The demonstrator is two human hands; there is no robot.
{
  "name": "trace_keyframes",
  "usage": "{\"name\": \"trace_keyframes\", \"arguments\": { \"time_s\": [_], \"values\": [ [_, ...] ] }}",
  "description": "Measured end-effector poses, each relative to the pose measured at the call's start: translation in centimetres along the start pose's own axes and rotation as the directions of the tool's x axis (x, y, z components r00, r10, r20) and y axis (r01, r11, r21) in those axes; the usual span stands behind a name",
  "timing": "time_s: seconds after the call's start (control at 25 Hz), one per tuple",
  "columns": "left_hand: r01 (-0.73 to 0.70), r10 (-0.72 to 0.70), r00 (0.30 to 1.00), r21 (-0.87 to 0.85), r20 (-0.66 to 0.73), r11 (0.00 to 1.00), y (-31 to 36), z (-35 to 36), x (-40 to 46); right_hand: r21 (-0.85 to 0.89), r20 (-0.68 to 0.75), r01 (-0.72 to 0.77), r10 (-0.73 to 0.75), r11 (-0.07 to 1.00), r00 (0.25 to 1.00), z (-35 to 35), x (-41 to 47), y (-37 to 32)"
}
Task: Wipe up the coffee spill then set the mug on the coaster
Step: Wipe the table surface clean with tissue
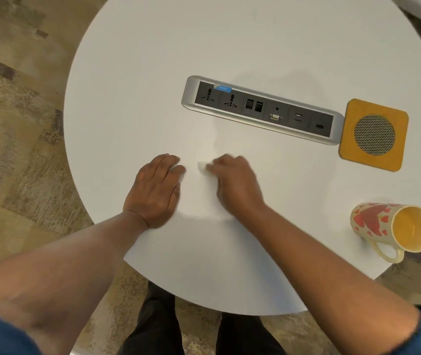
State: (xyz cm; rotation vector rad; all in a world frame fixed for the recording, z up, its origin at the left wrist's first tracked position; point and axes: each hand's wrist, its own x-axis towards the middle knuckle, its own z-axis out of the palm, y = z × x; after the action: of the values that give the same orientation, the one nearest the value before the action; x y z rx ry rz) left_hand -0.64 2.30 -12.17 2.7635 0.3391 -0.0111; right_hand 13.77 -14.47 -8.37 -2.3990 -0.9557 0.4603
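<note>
My right hand (235, 184) presses on a white tissue (202, 167) at the middle of the round white table (140, 73); the hand is blurred and only a small bit of tissue shows at the fingertips. My left hand (157, 189) lies flat on the table just left of it, fingers together, and a sliver of white shows under its fingertips. I see no coffee on the table. A cream mug (388, 228) with red hearts lies on its side near the right edge, mouth facing me. The yellow square coaster (350, 147) with a mesh disc sits at the right.
A silver power and data socket strip (262, 110) is set into the table beyond my hands, its right end touching the coaster. Patterned carpet (20, 124) surrounds the table. My legs in dark trousers (158, 324) stand at the near edge.
</note>
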Motion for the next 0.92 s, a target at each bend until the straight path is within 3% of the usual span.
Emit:
{"name": "trace_keyframes", "arguments": {
  "time_s": [0.08, 0.16, 0.24, 0.32, 0.4, 0.68, 0.92],
  "values": [
    [0.004, -0.004, 1.000, 0.001, 0.002, 1.000, 0.0, 0.0, 0.1, 0.021, 0.135, 0.144, -0.145, 0.989, 0.980, 0.2, -3.0, -0.7],
    [0.003, -0.003, 1.000, 0.001, 0.004, 1.000, 0.0, 0.0, 0.0, 0.065, 0.259, 0.179, -0.190, 0.982, 0.947, -1.1, -5.5, 0.3],
    [-0.002, 0.002, 1.000, 0.005, 0.003, 1.000, 0.0, 0.0, 0.0, 0.087, 0.200, 0.142, -0.157, 0.986, 0.967, -3.4, -5.8, 2.5],
    [-0.007, 0.007, 1.000, 0.002, 0.001, 1.000, 0.0, 0.0, 0.1, 0.049, -0.001, 0.043, -0.043, 0.998, 0.999, -5.8, -4.2, 5.6],
    [-0.006, 0.006, 1.000, 0.000, -0.009, 1.000, 0.0, 0.0, 0.0, 0.025, -0.114, -0.082, 0.084, 0.996, 0.990, -7.2, -2.5, 7.8],
    [-0.029, 0.028, 0.999, -0.016, -0.016, 0.999, 0.0, -0.1, 0.0, 0.042, -0.164, -0.296, 0.298, 0.954, 0.940, -3.2, -7.5, 5.2],
    [-0.014, 0.015, 0.999, -0.022, 0.035, 1.000, 0.2, -0.5, 0.1, 0.209, -0.055, -0.208, 0.224, 0.955, 0.973, 3.0, -8.8, -3.8]
  ]
}}
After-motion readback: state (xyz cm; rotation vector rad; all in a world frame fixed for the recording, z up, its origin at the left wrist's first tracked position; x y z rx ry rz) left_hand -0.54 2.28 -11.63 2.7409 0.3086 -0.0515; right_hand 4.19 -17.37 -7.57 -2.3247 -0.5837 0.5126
